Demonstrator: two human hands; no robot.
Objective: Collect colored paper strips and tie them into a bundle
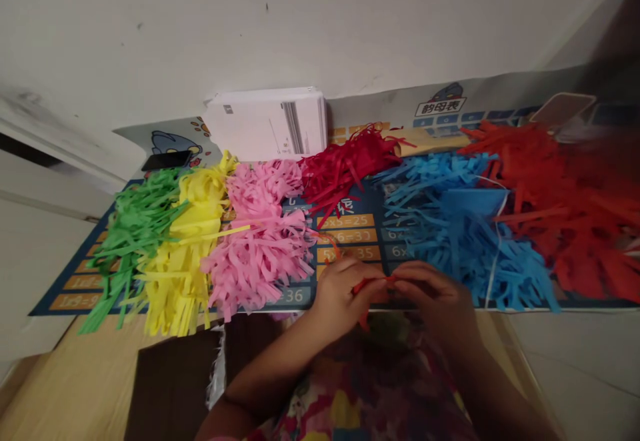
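Near the front edge of the table, a thin red paper strip [370, 282] runs between my two hands. My left hand [343, 294] is closed on it, thumb and finger pinching. Fingertips of my right hand [436, 294] pinch the same strip where the hands nearly touch. An orange-red end [330, 242] curls out behind my left hand, and another piece hangs below it. Close to my left hand lies fringed pink paper [263, 254]. Fringed blue paper [445, 241] lies just beyond my right hand, with a white string [496, 254] across it.
Fringed green paper [140, 221], yellow paper [187, 248], crimson paper [350, 164] and red paper [570, 208] spread over a printed table mat [350, 253]. A white box [265, 121] stands against the wall at the back. A dark phone-like object [167, 160] lies at the far left.
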